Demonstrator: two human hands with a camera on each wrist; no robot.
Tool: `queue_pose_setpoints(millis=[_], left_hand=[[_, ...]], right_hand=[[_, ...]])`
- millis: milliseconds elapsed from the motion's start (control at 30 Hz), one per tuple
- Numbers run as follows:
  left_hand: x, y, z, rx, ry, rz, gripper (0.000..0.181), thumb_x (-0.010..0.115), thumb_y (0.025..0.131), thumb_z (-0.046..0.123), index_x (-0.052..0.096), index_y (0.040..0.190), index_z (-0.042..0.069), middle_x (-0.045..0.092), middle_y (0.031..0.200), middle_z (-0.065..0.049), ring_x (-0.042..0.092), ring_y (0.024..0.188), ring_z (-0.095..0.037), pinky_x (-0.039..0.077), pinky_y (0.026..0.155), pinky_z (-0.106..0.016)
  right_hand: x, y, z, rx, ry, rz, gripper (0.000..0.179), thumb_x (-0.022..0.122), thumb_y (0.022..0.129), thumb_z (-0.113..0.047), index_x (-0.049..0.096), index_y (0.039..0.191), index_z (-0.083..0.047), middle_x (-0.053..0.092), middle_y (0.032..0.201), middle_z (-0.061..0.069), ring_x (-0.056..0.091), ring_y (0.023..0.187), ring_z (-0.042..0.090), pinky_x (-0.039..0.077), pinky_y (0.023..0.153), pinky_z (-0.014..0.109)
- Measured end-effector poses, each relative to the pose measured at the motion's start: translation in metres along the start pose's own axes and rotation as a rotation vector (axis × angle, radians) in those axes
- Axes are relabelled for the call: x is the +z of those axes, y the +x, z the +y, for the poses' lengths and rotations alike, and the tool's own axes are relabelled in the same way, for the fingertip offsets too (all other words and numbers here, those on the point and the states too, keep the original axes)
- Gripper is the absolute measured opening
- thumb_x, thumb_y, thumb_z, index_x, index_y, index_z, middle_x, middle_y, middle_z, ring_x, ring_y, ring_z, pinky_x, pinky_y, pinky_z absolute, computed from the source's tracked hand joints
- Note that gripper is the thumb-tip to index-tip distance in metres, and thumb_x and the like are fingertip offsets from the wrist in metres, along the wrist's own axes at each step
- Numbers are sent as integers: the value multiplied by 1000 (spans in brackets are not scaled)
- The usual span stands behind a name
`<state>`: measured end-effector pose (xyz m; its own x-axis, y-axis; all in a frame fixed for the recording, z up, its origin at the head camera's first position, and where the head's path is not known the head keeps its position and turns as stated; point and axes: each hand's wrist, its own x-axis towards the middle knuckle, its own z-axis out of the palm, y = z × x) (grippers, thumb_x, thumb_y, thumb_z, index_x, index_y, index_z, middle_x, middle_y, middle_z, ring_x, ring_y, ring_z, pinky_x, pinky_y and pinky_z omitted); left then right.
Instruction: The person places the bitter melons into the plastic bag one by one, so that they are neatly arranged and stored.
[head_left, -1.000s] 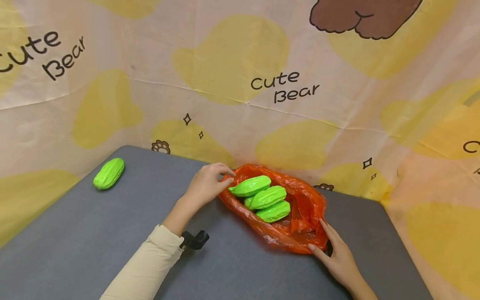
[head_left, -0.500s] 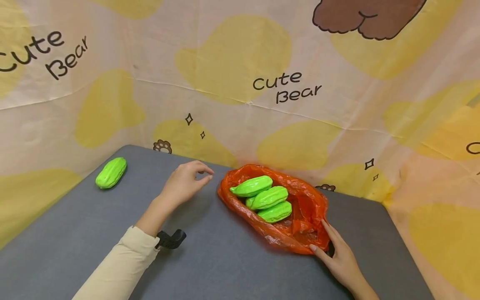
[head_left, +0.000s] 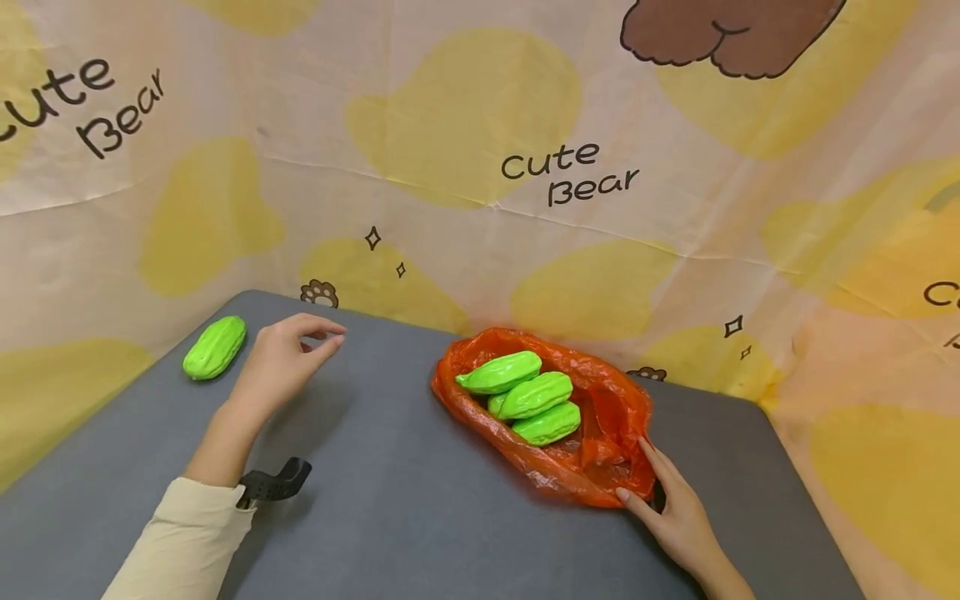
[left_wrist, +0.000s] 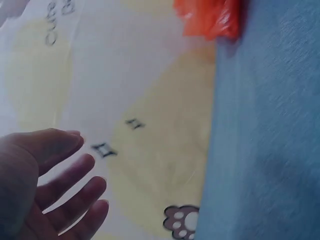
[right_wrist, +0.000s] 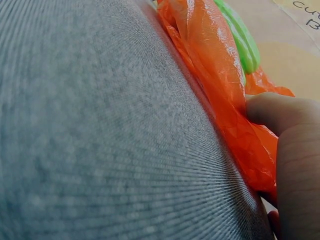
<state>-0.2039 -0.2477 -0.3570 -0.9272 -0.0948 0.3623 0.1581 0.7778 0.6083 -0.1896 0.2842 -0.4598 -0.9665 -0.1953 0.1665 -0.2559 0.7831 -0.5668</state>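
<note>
An orange-red plastic bag (head_left: 487,423) lies with its mouth spread wide on the table. Inside it are several bright green ridged gourds (head_left: 534,395) that look like bitter melons, stacked against each other. At the bag's right end my right hand (head_left: 686,517) holds the rim; in the right wrist view its thumb (right_wrist: 280,112) lies over the plastic. My left hand (head_left: 281,358) is over the table with nothing in it, fingers loosely bent. Just left of it, a single green gourd (head_left: 215,348) lies near the table's left edge.
The grey table (head_left: 420,517) backs onto a printed cloth (head_left: 450,125) that hangs along the left, back and right. A black strap mount (head_left: 277,481) sticks out from the left wrist, beside the cream sleeve (head_left: 187,533).
My left hand has left the bag's left rim and moved left across the table, close to the lone gourd. The right hand and the bag have stayed in place.
</note>
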Motion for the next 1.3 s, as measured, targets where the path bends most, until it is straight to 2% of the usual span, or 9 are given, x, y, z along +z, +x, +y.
queue_pose_setpoints(millis=[133, 433, 767, 867, 1000, 1067, 1167, 1300], left_hand=[[-9, -1, -8, -24, -2, 15, 23, 66, 98, 26, 76, 115, 13, 72, 116, -13, 71, 92, -33, 57, 77, -48], [-15, 2, -24, -60, 28, -8, 27, 64, 99, 26, 74, 119, 10, 68, 121, -18, 70, 96, -37, 56, 78, -50], [-27, 1, -47, -97, 70, 51, 30, 62, 100, 27, 72, 120, 8, 66, 123, -22, 62, 108, -41, 51, 86, -55], [-30, 1, -54, -114, 79, 71, 30, 62, 100, 28, 73, 120, 9, 67, 122, -22, 61, 108, -40, 50, 83, -50], [-32, 0, -63, -133, 91, 100, 30, 62, 100, 30, 73, 119, 9, 68, 119, -23, 60, 106, -38, 43, 75, -39], [-34, 0, -67, -141, 94, 110, 30, 61, 100, 29, 73, 120, 9, 68, 118, -23, 60, 106, -38, 41, 74, -37], [-35, -1, -72, -151, 102, 119, 31, 62, 100, 28, 73, 120, 8, 68, 119, -25, 60, 106, -40, 41, 75, -40], [-36, -2, -76, -168, 112, 122, 33, 61, 100, 27, 72, 122, 6, 65, 123, -28, 59, 112, -44, 45, 84, -54]], right_hand=[[-2, -1, 1, 7, -5, 5, 83, 74, 91, -39, 34, 159, -13, 38, 157, 27, 40, 141, 51, 37, 103, 73], [-3, -3, 2, 19, -23, -6, 83, 73, 91, -42, 34, 159, -13, 38, 158, 27, 40, 140, 51, 38, 102, 74], [-1, -1, -1, 15, -14, -6, 82, 73, 92, -42, 35, 158, -12, 38, 157, 28, 40, 140, 51, 38, 102, 73], [0, 0, -1, 12, -9, -6, 82, 73, 92, -42, 34, 159, -13, 38, 157, 28, 40, 141, 51, 38, 103, 73], [1, 0, -1, 11, -5, -2, 82, 73, 92, -41, 35, 158, -13, 38, 157, 27, 40, 141, 51, 38, 103, 73], [1, 0, -1, 10, -6, 0, 82, 73, 92, -41, 35, 158, -13, 38, 157, 27, 40, 141, 51, 38, 103, 73], [1, 0, -2, 12, -9, -4, 82, 73, 92, -42, 34, 159, -13, 38, 157, 27, 40, 141, 51, 37, 103, 73], [1, 0, -2, 14, -11, -6, 82, 73, 92, -42, 34, 159, -14, 38, 157, 27, 40, 140, 52, 37, 102, 74]])
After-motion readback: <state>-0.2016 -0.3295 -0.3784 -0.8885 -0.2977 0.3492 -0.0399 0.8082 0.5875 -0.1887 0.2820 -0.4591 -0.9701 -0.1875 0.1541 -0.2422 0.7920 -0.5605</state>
